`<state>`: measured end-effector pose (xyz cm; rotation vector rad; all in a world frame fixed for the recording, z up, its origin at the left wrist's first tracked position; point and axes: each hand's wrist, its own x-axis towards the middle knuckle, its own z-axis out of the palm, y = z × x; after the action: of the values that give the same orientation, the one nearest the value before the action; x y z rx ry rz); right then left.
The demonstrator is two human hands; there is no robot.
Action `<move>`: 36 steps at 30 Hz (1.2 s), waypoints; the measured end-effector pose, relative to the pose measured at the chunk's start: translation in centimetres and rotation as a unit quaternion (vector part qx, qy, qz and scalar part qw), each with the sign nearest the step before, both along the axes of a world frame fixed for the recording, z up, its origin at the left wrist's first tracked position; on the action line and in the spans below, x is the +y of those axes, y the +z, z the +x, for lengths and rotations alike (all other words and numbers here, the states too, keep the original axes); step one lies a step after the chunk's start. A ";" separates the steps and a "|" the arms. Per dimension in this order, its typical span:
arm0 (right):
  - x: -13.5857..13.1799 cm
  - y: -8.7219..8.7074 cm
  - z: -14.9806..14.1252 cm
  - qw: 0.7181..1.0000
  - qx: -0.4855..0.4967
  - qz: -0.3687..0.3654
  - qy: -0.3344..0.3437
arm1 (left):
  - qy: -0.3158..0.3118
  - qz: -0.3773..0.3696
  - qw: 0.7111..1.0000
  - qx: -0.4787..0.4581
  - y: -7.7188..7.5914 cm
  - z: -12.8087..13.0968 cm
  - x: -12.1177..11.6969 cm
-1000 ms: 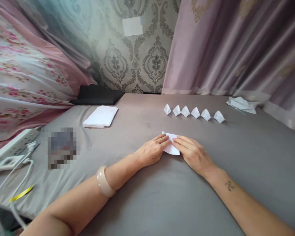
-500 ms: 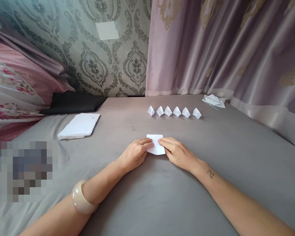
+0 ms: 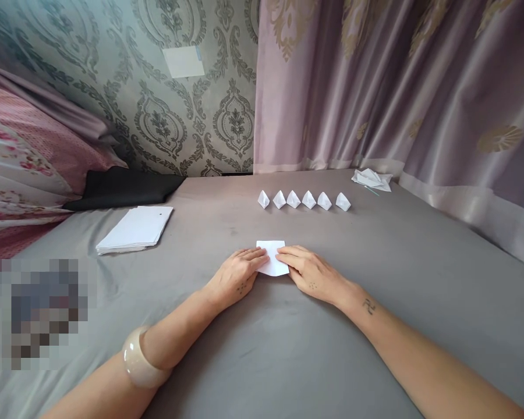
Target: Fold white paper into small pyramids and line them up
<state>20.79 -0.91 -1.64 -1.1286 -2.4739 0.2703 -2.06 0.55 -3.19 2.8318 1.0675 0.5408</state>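
Apparently, we are flattening paper (image 3: 273, 266) under our left hand (image 3: 237, 269) and right hand (image 3: 308, 267); whether either grips, we cannot tell. The next move calls for even pressure.

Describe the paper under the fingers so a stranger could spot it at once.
On the gray cloth, look on the near side of the row of six folded white paper shapes. There, the left hand and right hand both touch a small white paper. Unlike those peaked shapes, it looks nearly flat and roughly square.
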 end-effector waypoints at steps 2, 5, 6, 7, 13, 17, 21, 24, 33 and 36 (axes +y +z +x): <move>-0.2 0.3 0.1 1.000 -0.018 -0.009 0.006 | 0.007 0.001 1.000 0.021 0.1 0.1 -0.5; -0.5 0.5 0.1 0.999 -0.044 -0.014 0.015 | 0.024 -0.001 0.999 0.034 0.3 0.2 -1.5; -0.5 0.6 0.1 0.999 -0.048 -0.014 0.017 | 0.028 -0.006 0.999 0.027 0.4 0.3 -1.7; -0.6 0.7 0.1 0.999 -0.049 -0.012 0.016 | 0.035 -0.013 0.999 0.014 0.5 0.3 -1.8; -0.3 0.8 -0.2 0.998 0.003 -0.045 -0.047 | 0.154 -0.108 0.975 -0.123 1.1 0.5 -1.2; 0.1 0.4 -0.7 0.990 0.059 -0.071 -0.104 | 0.232 -0.166 0.943 -0.169 1.5 1.1 -0.7; 0.6 -0.3 -1.2 0.980 0.094 -0.081 -0.156 | 0.272 -0.193 0.926 -0.178 1.8 1.6 -0.6; 1.0 -0.5 -1.7 0.972 0.105 -0.090 -0.189 | 0.281 -0.208 0.919 -0.184 1.9 1.8 -0.6; 1.8 -0.6 -2.2 0.957 0.099 -0.103 -0.253 | 0.311 -0.226 0.901 -0.201 1.7 2.2 -0.1; 1.9 -0.8 -2.2 0.957 0.097 -0.100 -0.255 | 0.312 -0.216 0.902 -0.204 1.3 2.2 0.0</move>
<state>18.62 1.01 -2.39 -1.6856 -1.9343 0.4570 0.13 0.59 -1.89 1.8547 1.7254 0.7694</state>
